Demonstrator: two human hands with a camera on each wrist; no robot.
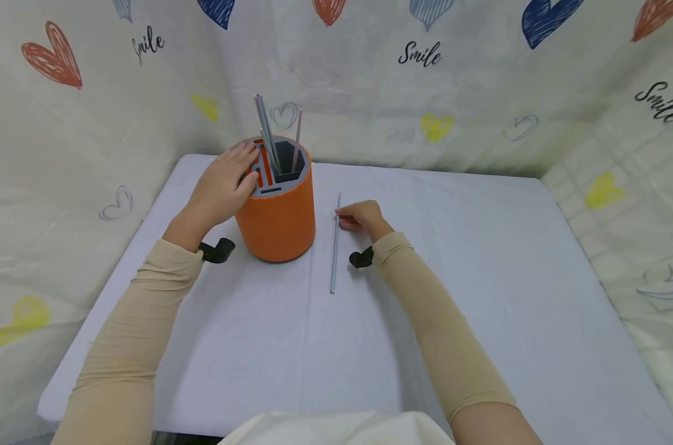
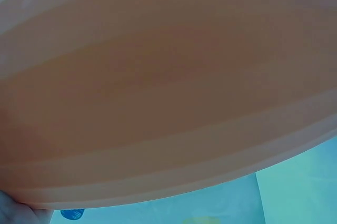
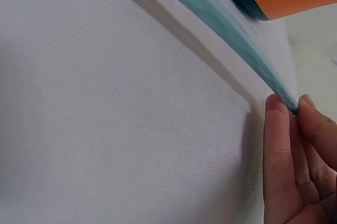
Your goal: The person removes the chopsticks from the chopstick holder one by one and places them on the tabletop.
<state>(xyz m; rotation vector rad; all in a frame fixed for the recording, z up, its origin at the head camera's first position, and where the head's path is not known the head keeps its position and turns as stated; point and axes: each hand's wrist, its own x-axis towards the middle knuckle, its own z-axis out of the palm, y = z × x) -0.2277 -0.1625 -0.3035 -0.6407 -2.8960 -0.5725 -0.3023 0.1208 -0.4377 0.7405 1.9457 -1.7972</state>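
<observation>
An orange cylindrical holder (image 1: 277, 225) with a grey slotted top stands at the back left of the table. My left hand (image 1: 222, 179) rests on its left rim, fingers stretched over the slots. In the left wrist view the holder's orange wall (image 2: 158, 97) fills most of the picture, with a bit of the hand (image 2: 18, 211) at the lower left corner. Right of the holder, my right hand (image 1: 364, 216) pinches a thin pale blue stick (image 1: 334, 259) between thumb and fingertips. In the right wrist view the stick (image 3: 226, 29) slants close over the cloth, its shadow beside it.
Several thin sticks (image 1: 266, 133) and a pinkish one (image 1: 298, 139) stand in the holder's large dark compartment. A white cloth covers the table (image 1: 508, 296). Behind it hangs a curtain (image 1: 358, 93) printed with hearts.
</observation>
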